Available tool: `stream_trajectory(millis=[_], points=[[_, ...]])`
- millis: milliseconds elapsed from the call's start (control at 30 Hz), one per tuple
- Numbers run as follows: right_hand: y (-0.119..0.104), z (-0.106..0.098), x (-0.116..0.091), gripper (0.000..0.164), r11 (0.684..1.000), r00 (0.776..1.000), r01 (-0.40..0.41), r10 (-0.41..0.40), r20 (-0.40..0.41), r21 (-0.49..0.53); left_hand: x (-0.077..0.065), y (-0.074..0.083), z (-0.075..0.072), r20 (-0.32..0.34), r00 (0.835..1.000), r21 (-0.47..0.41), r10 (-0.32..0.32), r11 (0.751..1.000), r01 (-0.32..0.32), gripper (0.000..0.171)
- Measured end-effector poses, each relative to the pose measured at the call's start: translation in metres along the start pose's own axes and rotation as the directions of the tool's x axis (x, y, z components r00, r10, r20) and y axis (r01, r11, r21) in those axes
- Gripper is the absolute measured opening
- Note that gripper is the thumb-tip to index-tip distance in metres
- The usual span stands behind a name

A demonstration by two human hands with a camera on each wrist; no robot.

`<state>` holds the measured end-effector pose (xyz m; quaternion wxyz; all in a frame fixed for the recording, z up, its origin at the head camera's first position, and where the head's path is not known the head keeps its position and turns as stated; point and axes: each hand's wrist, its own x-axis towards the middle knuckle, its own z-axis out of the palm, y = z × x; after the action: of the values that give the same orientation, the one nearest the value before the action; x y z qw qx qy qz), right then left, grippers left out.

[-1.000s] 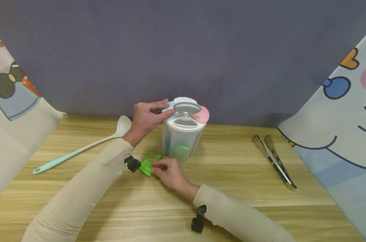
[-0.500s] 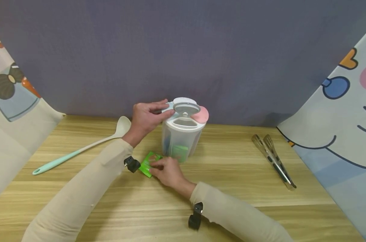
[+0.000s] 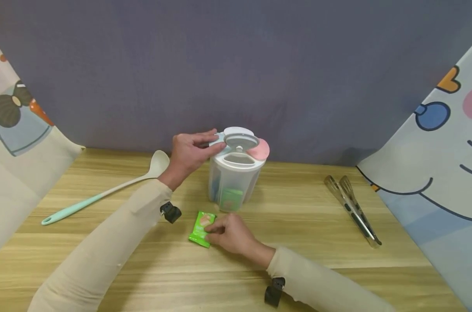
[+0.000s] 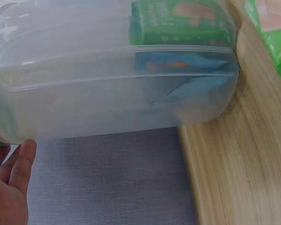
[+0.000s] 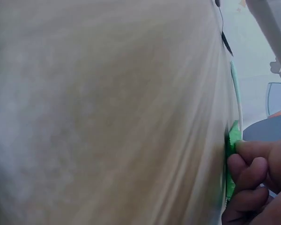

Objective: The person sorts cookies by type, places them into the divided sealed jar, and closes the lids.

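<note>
A clear divided storage container [image 3: 237, 177] stands upright near the back wall. Its white flap [image 3: 240, 136] is raised above an opening in the top. At the lid's left side, my left hand [image 3: 189, 151] grips the edge by the pale-blue flap, thumb in front and fingers behind. A green snack packet [image 3: 202, 225] lies in front of the container, and my right hand [image 3: 232, 234] pinches its right edge between thumb and fingers. Through the container wall, the left wrist view shows another green packet [image 4: 180, 23] and a blue packet [image 4: 192, 77] near the bottom.
A ladle [image 3: 111, 189] with a mint handle lies on the left of the wooden table [image 3: 173, 277]. Metal tongs [image 3: 353, 211] lie on the right. A grey cloth wall [image 3: 236, 65] rises just behind the container. A pink flap [image 3: 260, 149] sits on the lid's right.
The green packet has slid nearer and slightly right with my right hand, and has turned to lie more upright in view. My left hand stays at the lid.
</note>
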<state>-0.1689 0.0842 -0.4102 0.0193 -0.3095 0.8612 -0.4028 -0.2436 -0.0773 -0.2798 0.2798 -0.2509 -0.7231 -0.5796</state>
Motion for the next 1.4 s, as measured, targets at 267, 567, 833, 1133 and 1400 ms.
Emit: stream_trajectory(millis=[267,567,833,1133,1400], points=[[0.000,-0.010,0.004,0.014,0.999,0.999,0.019,-0.018,-0.038,0.035,0.001,0.001,0.001,0.005,1.000,-0.002,-0.005,1.000,0.005,0.021],[0.010,-0.015,0.010,0.030,0.993,0.999,-0.016,0.013,-0.030,-0.115,-0.003,0.002,0.001,0.011,0.999,0.009,-0.044,0.999,0.044,0.023],[0.016,-0.017,0.010,0.013,0.993,1.000,-0.007,0.005,-0.021,-0.117,-0.003,0.002,0.000,0.007,1.000,0.004,-0.029,1.000,0.029,0.023],[0.018,-0.014,0.009,0.005,0.997,0.998,-0.047,0.044,-0.045,-0.065,-0.003,0.003,0.000,0.004,0.999,0.003,-0.040,0.999,0.040,0.022],[0.017,-0.013,0.002,0.003,0.995,0.994,-0.095,0.095,-0.046,-0.001,-0.003,0.003,0.001,-0.001,0.999,0.014,-0.034,0.999,0.034,0.022]])
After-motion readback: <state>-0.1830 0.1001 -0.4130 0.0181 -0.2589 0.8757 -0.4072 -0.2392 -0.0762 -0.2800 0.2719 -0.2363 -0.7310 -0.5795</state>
